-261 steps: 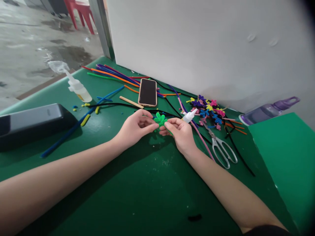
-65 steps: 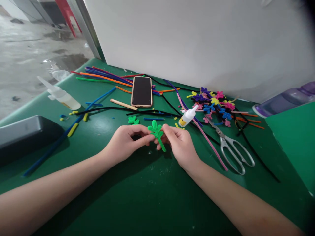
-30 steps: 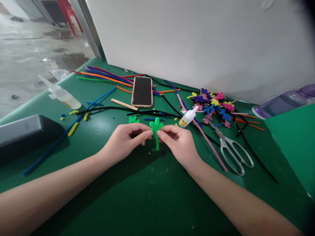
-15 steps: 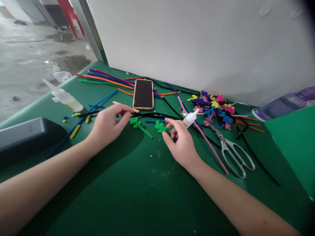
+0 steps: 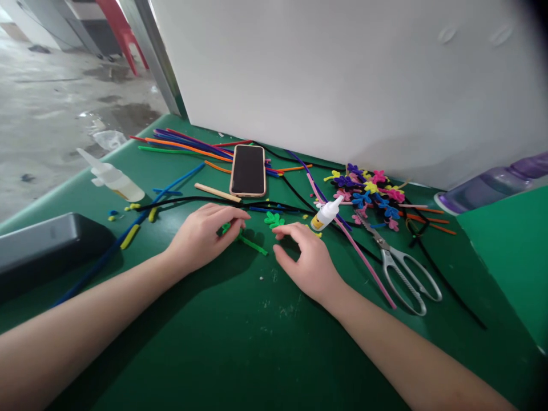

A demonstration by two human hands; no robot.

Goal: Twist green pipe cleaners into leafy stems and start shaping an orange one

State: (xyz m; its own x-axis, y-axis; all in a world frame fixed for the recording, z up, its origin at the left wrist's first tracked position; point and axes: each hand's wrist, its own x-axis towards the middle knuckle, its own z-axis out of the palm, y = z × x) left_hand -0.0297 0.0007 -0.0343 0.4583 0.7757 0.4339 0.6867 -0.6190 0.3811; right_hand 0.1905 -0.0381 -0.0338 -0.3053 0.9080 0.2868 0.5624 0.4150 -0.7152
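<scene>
**Hand Position and Surface Layout**

Left hand [image 5: 201, 234]: fingers curled, thumb tip close to the index fingertip, with a narrow gap. It is placed over the leafy end of the stemmed sprig [image 5: 253, 245], which is green and lies on the surface [image 5: 265, 354]. The stem projects to the right of the fingers. Whether the fingers grip or touch the sprig cannot be determined.

Right hand [image 5: 310, 260]: half open, thumb well apart from the curved fingers, holding nothing. The fingertips are just beside the second sprig [image 5: 274, 220], also green, which lies beyond the gap between the hands.

Surface, centre: the phone [image 5: 248, 170] lies screen up, with the wooden stick [image 5: 217, 192] near its lower left corner. The white bottle [image 5: 326, 213] is just beyond the right hand.

Surface, left: a bundle of coloured stems [image 5: 184, 145] lies near the far edge. The clear bottle [image 5: 117, 181] and the dark box [image 5: 47, 245] are nearer.

Surface, right: the flowers [image 5: 372, 188] form a multicoloured pile. The scissors [image 5: 406, 274] lie in front, between the pink stem [image 5: 368, 268] and a black one. The purple bottle [image 5: 488, 182] is behind the green panel [image 5: 509, 251].

Room: a white wall [image 5: 342, 74] borders the far side. At upper left, a red chair [image 5: 124, 37] stands on the wet-patched floor [image 5: 51, 114].
</scene>
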